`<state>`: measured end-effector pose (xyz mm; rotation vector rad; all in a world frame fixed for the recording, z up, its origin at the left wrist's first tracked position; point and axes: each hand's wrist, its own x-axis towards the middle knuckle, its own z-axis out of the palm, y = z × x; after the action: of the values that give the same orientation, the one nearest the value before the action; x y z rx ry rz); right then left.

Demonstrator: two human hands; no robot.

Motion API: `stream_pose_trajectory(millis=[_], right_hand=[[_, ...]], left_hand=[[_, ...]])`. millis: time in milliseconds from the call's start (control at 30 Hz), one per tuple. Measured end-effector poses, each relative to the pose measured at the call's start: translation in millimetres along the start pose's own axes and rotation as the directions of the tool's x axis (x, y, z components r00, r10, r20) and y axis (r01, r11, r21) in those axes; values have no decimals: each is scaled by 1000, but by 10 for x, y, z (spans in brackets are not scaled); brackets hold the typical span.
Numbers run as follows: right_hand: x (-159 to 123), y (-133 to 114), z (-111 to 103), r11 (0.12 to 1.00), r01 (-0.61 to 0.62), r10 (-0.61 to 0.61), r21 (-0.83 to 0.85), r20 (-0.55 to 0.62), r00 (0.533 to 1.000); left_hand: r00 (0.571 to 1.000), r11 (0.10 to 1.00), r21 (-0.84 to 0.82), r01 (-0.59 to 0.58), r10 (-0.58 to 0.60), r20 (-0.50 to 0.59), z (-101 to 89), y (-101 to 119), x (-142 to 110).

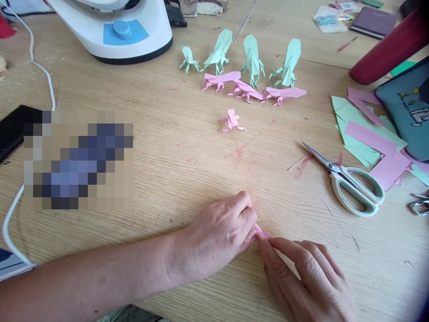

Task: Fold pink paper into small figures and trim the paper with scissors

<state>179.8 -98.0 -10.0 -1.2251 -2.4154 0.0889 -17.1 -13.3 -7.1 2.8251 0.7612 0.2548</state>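
Between my two hands is a small folded piece of pink paper [260, 233], mostly hidden by fingers. My left hand [225, 222] is closed around one end of it, knuckles up, just above the table. From the right, my right hand [303, 273] pinches the other end between thumb and forefinger. Farther off stands a small pink origami figure [232, 120] with thin bent legs. Behind it are several larger pink origami figures [246, 90] and a row of pale green origami figures [252, 58].
Scissors [348, 181] lie at the right, near pink and green paper pieces [372, 136] and a blue pouch [407, 107]. A red cylinder [385, 51] leans in at upper right. A white device [134, 42] stands at upper left; a white cable [43, 67] runs down the left side.
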Motion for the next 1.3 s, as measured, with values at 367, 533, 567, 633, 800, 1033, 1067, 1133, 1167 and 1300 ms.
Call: stream_pose_trajectory(millis=[367, 533, 567, 633, 800, 1033, 1067, 1133, 1167, 1300], right_hand=[[-9, -12, 20, 1000, 13, -13, -26, -17, 1000], [-11, -20, 14, 1000, -11, 11, -7, 19, 1000], [-8, -19, 18, 1000, -19, 19, -3, 15, 1000], [-2, -17, 25, 1000, -29, 29, 5, 12, 1000], [8, -11, 23, 999, -44, 44, 24, 10, 999], [7, -3, 23, 999, -41, 41, 25, 11, 999], [10, -3, 26, 999, -42, 41, 24, 9, 999], [20, -5, 28, 999, -44, 44, 27, -2, 999], [26, -7, 28, 998, -47, 47, 29, -11, 999], [49, -17, 24, 995, -71, 73, 66, -26, 997]], left_hand=[[998, 998, -60, 22, -26, -65, 26, 9, -23], [993, 990, -127, 68, -80, -89, -17, 21, -17], [994, 986, -147, 74, -86, -74, -28, 17, -18], [994, 972, -216, 95, -106, -38, -51, -1, -25], [989, 926, -353, 136, -108, 98, -101, -75, -50], [985, 935, -310, 174, -160, 70, -84, -34, -36], [984, 933, -313, 176, -164, 63, -79, -28, -35], [986, 928, -334, 164, -151, 66, -75, -38, -37], [988, 925, -348, 154, -137, 73, -78, -53, -40], [991, 903, -414, 117, -78, 109, -115, -133, -48]])
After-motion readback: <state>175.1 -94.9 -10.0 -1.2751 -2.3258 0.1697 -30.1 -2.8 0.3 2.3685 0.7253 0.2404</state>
